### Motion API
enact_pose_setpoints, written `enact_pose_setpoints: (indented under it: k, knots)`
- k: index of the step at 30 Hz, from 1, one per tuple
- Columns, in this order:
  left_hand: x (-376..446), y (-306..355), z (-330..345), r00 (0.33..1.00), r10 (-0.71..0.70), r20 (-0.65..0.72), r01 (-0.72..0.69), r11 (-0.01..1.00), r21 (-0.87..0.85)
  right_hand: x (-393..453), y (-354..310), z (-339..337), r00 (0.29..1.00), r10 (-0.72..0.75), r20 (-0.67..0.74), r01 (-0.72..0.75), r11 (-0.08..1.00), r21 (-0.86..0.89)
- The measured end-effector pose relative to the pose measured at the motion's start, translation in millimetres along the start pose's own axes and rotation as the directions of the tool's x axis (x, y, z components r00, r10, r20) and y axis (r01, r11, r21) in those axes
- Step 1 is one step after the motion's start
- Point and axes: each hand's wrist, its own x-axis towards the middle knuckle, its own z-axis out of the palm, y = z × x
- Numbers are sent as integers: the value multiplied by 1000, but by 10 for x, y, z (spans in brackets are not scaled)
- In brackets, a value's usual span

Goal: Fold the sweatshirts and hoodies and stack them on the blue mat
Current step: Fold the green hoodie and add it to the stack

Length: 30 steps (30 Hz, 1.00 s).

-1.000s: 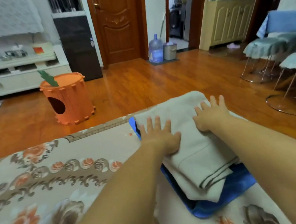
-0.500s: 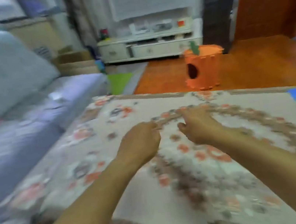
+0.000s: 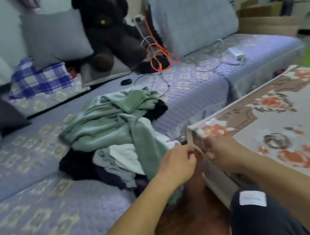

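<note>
Dark cloth with a white patch (image 3: 252,199) covered the person's knee at the very front; whatever the patch said was too blurred to read. Just beyond it the two hands met above the gap between sofa and bench. The left hand (image 3: 177,165) had its fingers curled in, and the right hand (image 3: 221,152) was curled likewise, the two nearly touching over a thin strip at the bench corner; I could not tell whether either truly held anything. The bench (image 3: 274,131), covered in a cream cloth with orange flowers, ran off to the right.

Left of the hands lay the pile of clothes (image 3: 113,144) on the lilac quilted sofa (image 3: 32,208), a pale green sweatshirt (image 3: 110,122) sprawled on top, one sleeve trailing down toward the left hand, with white and dark garments bunched beneath. The blue mat was out of view.

That green one looked soft, limp and light, a fleece that would sag and drag its neighbours along if pulled by the sleeve. I would judge the shoulders or the hem the better hold, taken with both hands so it lifted clear and hung flat.

Further back sat an orange cable (image 3: 158,55) in loops, a white power strip (image 3: 237,54), a checked blue blanket (image 3: 40,78), a grey cushion (image 3: 54,35) and a big dark teddy bear (image 3: 109,29). No writing was legible anywhere.
</note>
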Motion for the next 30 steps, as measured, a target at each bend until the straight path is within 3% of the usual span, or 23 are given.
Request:
enact_pose_setpoints:
  k: [5, 7, 10, 12, 15, 20, 24, 27, 30]
  knots:
    - [72, -925, -49, 985, -140, -96, 142, 990, 15, 499, -498, 237, 992, -103, 80, 106, 994, -36]
    - [261, -1268, -218, 946, -190, -264, 196, 981, -4, 703, -631, 220, 989, -122, 78, 126, 991, -50]
    - [701, -1712, -647, 829, -240, -506, 294, 956, 28, 968, -725, 123, 991, -108, 76, 112, 992, -55]
    - [984, -1972, -866, 831, -308, -464, 392, 915, 94, 1047, -744, 67, 991, -106, 78, 110, 993, -43]
    - [1207, -2224, -916, 872, -403, -278, 473, 839, 269, 1021, -661, 62, 990, -103, 98, 110, 992, -67]
    - [1265, -2178, -1005, 869, -291, -401, 427, 849, 310, 855, -360, 119, 990, -17, 140, 25, 998, -50]
    - [1282, -1493, -1767, 758, -129, -639, 297, 941, 163, 882, -337, -203, 996, -6, 87, 9, 999, -33]
    - [1294, -668, -2661, 657, 40, -753, 51, 994, 98, 968, -539, -808, 993, -78, -90, 85, 993, 84]
    - [1284, 281, -3416, 575, 210, -791, -210, 972, 105, 859, -859, -1658, 904, -150, -400, 276, 919, 281]
